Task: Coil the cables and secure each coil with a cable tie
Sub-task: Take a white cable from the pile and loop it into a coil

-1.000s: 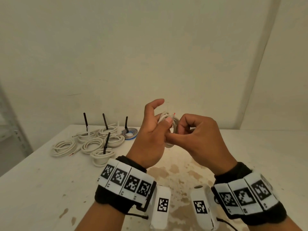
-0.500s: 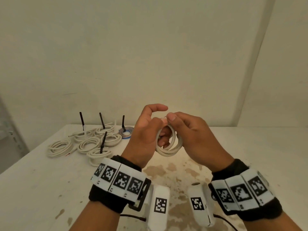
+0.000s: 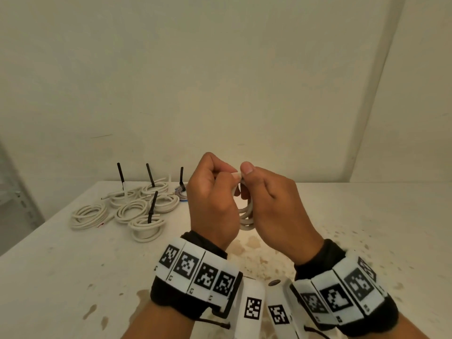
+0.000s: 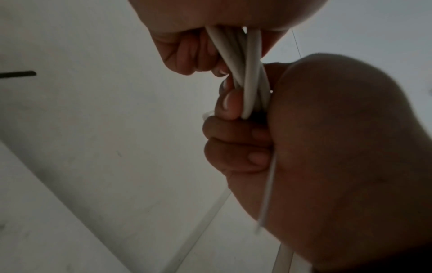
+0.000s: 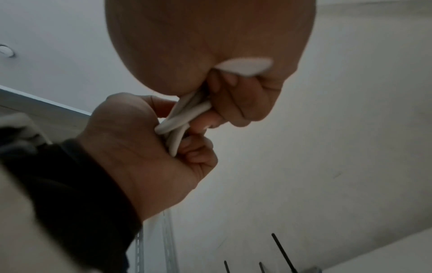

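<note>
Left hand (image 3: 212,201) and right hand (image 3: 274,204) both grip one small white round cable coil (image 3: 245,216), held up mid-frame above the stained white surface (image 3: 354,228); a thin pale strip, probably its tie, shows only at the wrist. Mid-left: six finished white cable coils (image 3: 127,206), most with upright black cable ties (image 3: 152,209). Likely last coil. Surface open at right and near edge.

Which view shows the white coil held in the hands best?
The left wrist view: the coil shows as separate strands running between the left hand and the right hand, both gripping it. The right wrist view shows a shorter stretch of it. The head view shows only its lower loops, between the hands.
</note>
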